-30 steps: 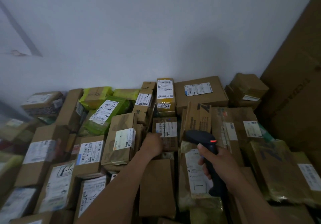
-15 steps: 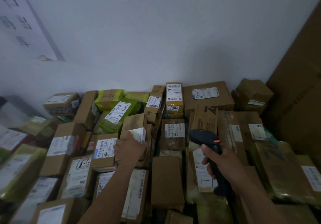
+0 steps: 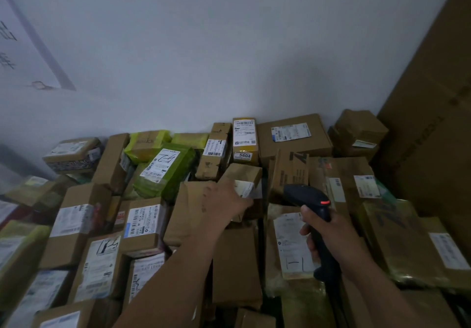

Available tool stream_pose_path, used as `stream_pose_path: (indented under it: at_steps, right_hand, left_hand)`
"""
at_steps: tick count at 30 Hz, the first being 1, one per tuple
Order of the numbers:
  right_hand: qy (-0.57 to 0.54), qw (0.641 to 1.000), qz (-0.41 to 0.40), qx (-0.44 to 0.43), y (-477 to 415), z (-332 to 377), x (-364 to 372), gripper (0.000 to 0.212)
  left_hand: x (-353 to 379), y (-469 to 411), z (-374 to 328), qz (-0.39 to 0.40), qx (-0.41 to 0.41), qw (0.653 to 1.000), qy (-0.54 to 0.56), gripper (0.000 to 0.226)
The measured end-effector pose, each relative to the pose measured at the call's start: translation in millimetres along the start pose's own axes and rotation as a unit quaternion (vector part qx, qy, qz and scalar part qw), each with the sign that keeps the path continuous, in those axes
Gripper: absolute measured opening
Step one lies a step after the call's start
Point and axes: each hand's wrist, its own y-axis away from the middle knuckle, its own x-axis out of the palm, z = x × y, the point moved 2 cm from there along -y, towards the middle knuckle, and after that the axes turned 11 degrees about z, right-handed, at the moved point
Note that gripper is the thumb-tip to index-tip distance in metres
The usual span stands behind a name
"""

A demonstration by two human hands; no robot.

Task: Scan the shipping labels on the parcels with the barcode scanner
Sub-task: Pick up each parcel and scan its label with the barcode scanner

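1. Dim, bluish indoor light; the white wall (image 3: 229, 47) greys toward the right corner.
2. My left hand (image 3: 221, 200) and the parcels (image 3: 15, 246) at the left edge smear with blur.
3. Wide-angle bending at edges.

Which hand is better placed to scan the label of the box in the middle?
Right: the right hand grips the scanner close beside the box, which the left hand holds.

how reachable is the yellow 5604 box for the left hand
Probably yes: the left hand grips a small brown box just in front of the yellow 5604 box, whose labelled face is uncovered; it must let go first.
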Motion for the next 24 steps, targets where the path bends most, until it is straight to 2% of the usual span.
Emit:
stream_pose_path:
  at_steps: [3, 7, 10, 12, 16, 18, 21, 24]
  right_hand:
    - [-0.013, 1.0, -0.023, 0.001, -2, -6, -7, 0.04]
    - [-0.037, 0.999, -0.037, 0.0, -1, -13, -17, 0.041]
    - [-0.028, 0.999, -0.037, 0.003, 1, -17, -22, 0.043]
    - [-0.016, 0.999, -0.042, 0.008, 2, -19, -23, 0.045]
    - [-0.009, 0.998, -0.05, 0.025, 4, -24, -24, 0.054]
    - [-0.004, 0.998, -0.05, 0.037, 7, -27, -23, 0.056]
    - [-0.007, 0.998, -0.054, 0.038, 8, -32, -20, 0.048]
    - [-0.013, 0.998, -0.054, 0.033, 10, -31, -17, 0.039]
  left_hand:
    - [18, -17, -7, -0.012, -0.022, 0.999, 0.037, 0.078]
    - [39, -30, -14, -0.05, -0.068, 0.996, 0.028, 0.089]
    - [50, -38, -11, -0.004, -0.066, 0.997, 0.039, 0.092]
    - [55, -40, -8, 0.031, -0.049, 0.998, 0.004, 0.087]
    - [53, -37, -3, 0.04, -0.007, 0.999, -0.002, 0.081]
    - [49, -33, 1, 0.056, 0.002, 0.998, -0.04, 0.081]
    - [47, -30, 8, 0.107, 0.008, 0.988, -0.109, 0.085]
    - [45, -29, 15, 0.088, 0.002, 0.988, -0.126, 0.079]
